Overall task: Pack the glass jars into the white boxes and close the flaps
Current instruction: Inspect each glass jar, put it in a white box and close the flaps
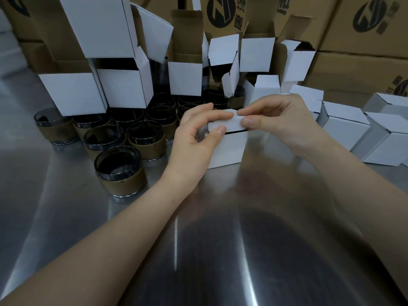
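Observation:
A small white box (229, 149) stands on the steel table in the middle of the view, its top flap partly folded down with a dark gap under it. My left hand (196, 131) curls around the box's left side, thumb on the flap's front edge. My right hand (276, 115) pinches the flap's right end between thumb and forefinger. Several dark glass jars (120, 173) with brown paper bands stand to the left. What is inside the box is hidden.
Open white boxes (72, 91) with raised flaps stand in a row behind the jars. Closed white boxes (344, 127) lie at the right. Large brown cartons (362, 62) wall off the back. The steel table (220, 250) stretches toward me.

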Tool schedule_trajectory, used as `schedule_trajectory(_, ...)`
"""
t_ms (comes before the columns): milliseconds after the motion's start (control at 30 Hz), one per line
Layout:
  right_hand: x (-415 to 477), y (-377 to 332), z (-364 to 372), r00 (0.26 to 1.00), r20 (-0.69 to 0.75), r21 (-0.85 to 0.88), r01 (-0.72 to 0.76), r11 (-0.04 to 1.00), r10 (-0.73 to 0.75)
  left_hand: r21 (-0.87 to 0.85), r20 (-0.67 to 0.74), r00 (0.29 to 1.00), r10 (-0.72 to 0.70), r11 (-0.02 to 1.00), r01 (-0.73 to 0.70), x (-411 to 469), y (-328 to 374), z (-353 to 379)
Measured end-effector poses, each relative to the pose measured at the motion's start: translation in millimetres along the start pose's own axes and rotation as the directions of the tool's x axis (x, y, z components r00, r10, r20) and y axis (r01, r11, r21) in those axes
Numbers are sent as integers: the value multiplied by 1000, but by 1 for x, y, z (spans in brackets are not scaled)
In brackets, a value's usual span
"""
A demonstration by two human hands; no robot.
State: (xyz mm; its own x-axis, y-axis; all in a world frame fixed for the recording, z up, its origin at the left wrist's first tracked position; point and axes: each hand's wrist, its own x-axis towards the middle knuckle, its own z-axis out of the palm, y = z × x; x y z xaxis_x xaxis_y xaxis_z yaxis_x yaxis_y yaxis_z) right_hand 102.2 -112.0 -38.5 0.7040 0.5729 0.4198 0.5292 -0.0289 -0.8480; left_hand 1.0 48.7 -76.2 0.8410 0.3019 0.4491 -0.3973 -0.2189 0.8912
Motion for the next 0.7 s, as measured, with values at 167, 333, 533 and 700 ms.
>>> schedule_trajectory(167,0,-1,-2,998,53,-143,32,989,-25,10,12,1000,-17,1000,17,1,2,1)
schedule_trajectory(333,1,1,-4,994,106,-107,-1,994,12,12,4,999,-32,999,32,1,3,1)
schedule_trajectory(533,0,3,-6,979,178,-94,-82,992,98,27,-17,998,-53,998,53,0,0,3)
schedule_trajectory(700,0,1,-6,976,203,-179,-46,983,82,12,-31,997,-77,997,78,0,-2,4)
